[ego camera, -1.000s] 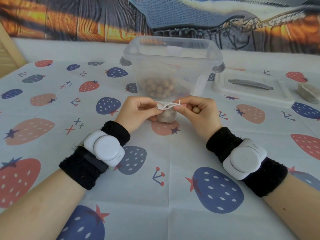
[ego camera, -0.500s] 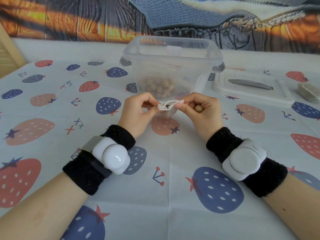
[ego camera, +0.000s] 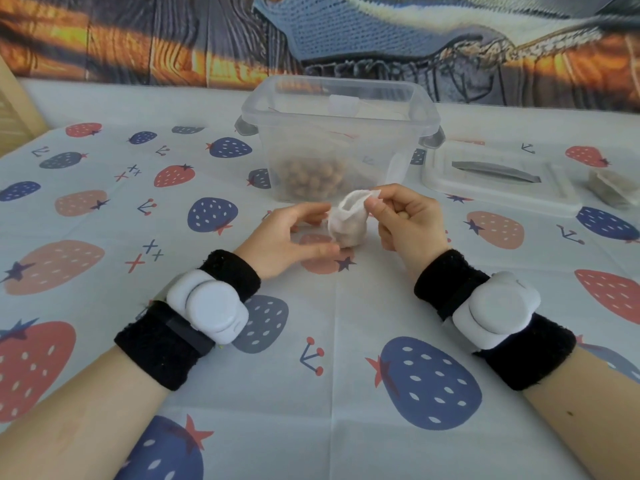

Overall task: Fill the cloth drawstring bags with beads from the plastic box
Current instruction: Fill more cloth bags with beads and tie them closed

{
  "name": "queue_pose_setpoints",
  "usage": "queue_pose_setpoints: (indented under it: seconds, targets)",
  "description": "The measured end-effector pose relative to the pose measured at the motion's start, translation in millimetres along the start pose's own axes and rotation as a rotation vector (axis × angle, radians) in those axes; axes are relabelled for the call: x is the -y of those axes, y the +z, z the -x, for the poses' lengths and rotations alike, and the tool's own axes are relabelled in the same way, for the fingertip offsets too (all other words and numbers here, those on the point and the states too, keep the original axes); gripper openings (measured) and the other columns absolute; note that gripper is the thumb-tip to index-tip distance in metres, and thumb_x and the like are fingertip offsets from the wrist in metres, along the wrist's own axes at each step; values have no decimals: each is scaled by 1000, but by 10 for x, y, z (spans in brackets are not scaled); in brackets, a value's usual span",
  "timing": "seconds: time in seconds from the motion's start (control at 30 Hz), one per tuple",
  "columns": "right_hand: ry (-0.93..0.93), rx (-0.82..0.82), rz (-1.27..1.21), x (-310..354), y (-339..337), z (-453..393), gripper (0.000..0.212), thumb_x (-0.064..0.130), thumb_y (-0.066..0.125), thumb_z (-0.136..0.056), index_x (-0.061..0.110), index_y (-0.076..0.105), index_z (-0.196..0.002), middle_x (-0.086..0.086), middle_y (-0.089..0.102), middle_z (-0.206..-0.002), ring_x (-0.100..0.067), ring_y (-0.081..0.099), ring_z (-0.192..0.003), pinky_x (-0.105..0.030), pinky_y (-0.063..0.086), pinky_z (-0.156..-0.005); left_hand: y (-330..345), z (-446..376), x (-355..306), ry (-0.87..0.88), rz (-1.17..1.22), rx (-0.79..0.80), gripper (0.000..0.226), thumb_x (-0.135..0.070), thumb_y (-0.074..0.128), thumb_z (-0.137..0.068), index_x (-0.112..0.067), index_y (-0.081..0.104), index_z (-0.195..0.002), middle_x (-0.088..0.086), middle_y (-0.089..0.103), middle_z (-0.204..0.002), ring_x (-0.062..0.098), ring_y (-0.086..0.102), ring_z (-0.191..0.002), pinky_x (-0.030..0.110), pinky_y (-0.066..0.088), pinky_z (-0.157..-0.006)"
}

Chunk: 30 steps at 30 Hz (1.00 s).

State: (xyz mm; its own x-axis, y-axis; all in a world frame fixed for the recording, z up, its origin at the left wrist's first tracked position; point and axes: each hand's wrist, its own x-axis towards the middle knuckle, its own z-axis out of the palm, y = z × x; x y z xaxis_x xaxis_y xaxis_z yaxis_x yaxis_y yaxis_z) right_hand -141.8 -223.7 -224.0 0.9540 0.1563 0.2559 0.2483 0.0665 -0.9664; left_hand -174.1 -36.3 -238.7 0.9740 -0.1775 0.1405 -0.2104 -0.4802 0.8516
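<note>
Two hands are working just in front of the plastic box (ego camera: 341,133), which is standing on the strawberry-print tablecloth (ego camera: 311,393) with brown beads (ego camera: 311,178) lying in its bottom. The right hand (ego camera: 405,226) is pinching the rim of a small white cloth bag (ego camera: 348,223), holding its mouth open, and is keeping a bead (ego camera: 401,215) tucked under its curled fingers. The left hand (ego camera: 294,237) is hovering beside the bag with relaxed, straight fingers. The box lid (ego camera: 498,178) is lying to the right.
</note>
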Motion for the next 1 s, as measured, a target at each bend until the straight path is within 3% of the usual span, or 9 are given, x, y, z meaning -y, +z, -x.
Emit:
queue_pose_setpoints:
  seconds: [0.1, 0.2, 0.3, 0.43, 0.57, 0.73, 0.93, 1.0]
  targets:
    - [131, 130, -227, 33, -12, -9, 16, 1, 47, -93, 8, 57, -82, 8, 36, -42, -6, 24, -34, -12, 17, -41, 32, 13, -25, -14, 67, 73, 71, -25, 83, -70, -13, 52, -132, -3, 62, -126, 3, 55, -118, 26, 41, -105]
    - [198, 212, -375, 52, -26, -18, 36, 4, 42, -95, 19, 67, -74, 9, 36, -41, -4, 23, -34, -14, 13, -44, 25, 44, -127, -5, 195, 120, 50, -10, 73, -77, -14, 57, -124, -1, 65, -120, 5, 59, -112, 20, 44, -99]
    - [208, 250, -384, 74, -23, -6, 46, 5, 41, -95, 26, 72, -67, 11, 38, -41, -3, 24, -34, -17, 12, -45, 10, 53, -172, -1, 258, 165, 39, -10, 67, -78, -16, 59, -116, 1, 68, -108, 3, 64, -97, 14, 45, -87]
    - [232, 287, -411, 95, -14, 4, 44, 7, 42, -92, 27, 71, -67, 11, 36, -41, -3, 24, -34, -14, 15, -43, -22, 32, -142, 12, 238, 136, 38, -10, 70, -81, -23, 57, -115, 5, 67, -105, 4, 61, -92, 16, 46, -85]
    - [271, 350, -488, 122, -31, 9, 34, 13, 44, -87, 26, 69, -67, 8, 28, -41, -3, 24, -33, -10, 22, -39, 5, 41, -184, 26, 246, 158, 39, -18, 69, -78, -30, 55, -113, -13, 64, -109, 0, 59, -93, 15, 46, -85]
    - [305, 316, -418, 121, -21, 23, 45, 4, 41, -93, 23, 73, -68, 7, 31, -41, -2, 22, -31, -9, 18, -37, 3, 60, -168, -2, 303, 155, 38, -21, 69, -70, -22, 59, -107, -6, 71, -89, 7, 64, -90, 19, 46, -84]
    - [315, 255, -251, 61, -24, -3, 30, -2, 44, -91, 17, 66, -82, 4, 34, -46, -5, 22, -35, -11, 15, -39, -4, 35, -125, -15, 337, 134, 37, -17, 72, -66, -15, 58, -100, -3, 68, -91, 11, 64, -87, 18, 48, -80]
    - [294, 250, -199, 48, -24, -16, 29, 3, 50, -83, 22, 71, -77, -3, 38, -56, -11, 27, -44, -15, 19, -42, -20, 40, -131, -29, 366, 160, 37, -16, 72, -67, -16, 59, -102, -5, 70, -86, 8, 64, -83, 16, 48, -79]
